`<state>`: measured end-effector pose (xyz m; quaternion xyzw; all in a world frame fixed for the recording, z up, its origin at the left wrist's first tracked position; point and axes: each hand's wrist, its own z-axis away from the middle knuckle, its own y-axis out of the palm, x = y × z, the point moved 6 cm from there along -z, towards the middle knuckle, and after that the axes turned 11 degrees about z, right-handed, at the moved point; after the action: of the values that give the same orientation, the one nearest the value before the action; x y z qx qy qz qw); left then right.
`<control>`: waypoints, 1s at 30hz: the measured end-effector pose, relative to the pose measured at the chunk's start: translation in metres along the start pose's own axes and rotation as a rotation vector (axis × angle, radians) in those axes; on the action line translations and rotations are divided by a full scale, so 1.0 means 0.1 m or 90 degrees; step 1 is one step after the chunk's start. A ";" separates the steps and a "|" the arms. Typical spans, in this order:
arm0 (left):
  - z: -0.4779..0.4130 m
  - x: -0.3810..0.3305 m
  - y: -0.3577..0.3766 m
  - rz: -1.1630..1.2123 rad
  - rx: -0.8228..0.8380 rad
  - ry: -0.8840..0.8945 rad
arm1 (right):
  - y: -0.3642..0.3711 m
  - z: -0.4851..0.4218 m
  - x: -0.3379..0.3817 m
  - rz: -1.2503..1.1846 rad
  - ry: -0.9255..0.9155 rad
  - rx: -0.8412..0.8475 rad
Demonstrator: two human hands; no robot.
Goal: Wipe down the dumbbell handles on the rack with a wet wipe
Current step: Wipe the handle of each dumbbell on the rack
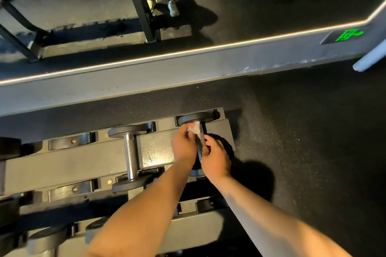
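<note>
A small dumbbell with a dark knurled handle (200, 142) lies at the right end of the grey rack (83, 160). My left hand (183, 146) pinches a white wet wipe (194, 129) against the far end of that handle, next to the far black head (196, 118). My right hand (215, 158) grips the near part of the same handle, fingers curled round it; the near head is mostly hidden under my hands. A second dumbbell with a bright steel handle (130, 156) lies to the left.
Empty cradles (71, 142) and larger dumbbell heads (9, 148) sit further left; a lower rack tier (188, 227) runs under my forearms. Behind the rack a mirror (229, 6) with a lit edge reflects racks and a person's legs. Dark rubber floor (313, 131) lies right.
</note>
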<state>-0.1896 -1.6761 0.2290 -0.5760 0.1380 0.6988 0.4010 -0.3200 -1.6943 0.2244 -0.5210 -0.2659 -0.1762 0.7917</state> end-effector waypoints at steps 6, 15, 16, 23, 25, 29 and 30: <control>0.17 0.39 0.01 0.047 0.034 -0.113 | 0.02 0.01 0.03 0.020 0.002 0.008; 0.09 -0.02 0.01 0.107 -0.037 -0.006 | 0.00 0.03 0.03 0.021 0.024 -0.002; 0.07 -0.03 0.03 0.079 -0.027 0.010 | 0.00 0.03 0.04 0.026 0.027 0.000; 0.00 -0.08 0.10 -0.016 0.027 0.074 | -0.02 0.04 0.05 0.043 0.034 0.009; -0.01 -0.11 0.09 -0.043 0.053 0.087 | -0.02 0.04 0.05 0.042 0.034 0.008; 0.05 -0.12 0.07 -0.075 0.098 0.084 | -0.02 0.05 0.06 0.042 0.038 0.012; 0.08 -0.12 0.06 -0.085 0.106 0.083 | -0.02 0.05 0.06 0.045 0.038 0.013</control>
<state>-0.1995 -1.6798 0.2407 -0.5931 0.1825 0.6177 0.4831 -0.3175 -1.6905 0.2310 -0.5163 -0.2255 -0.1612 0.8103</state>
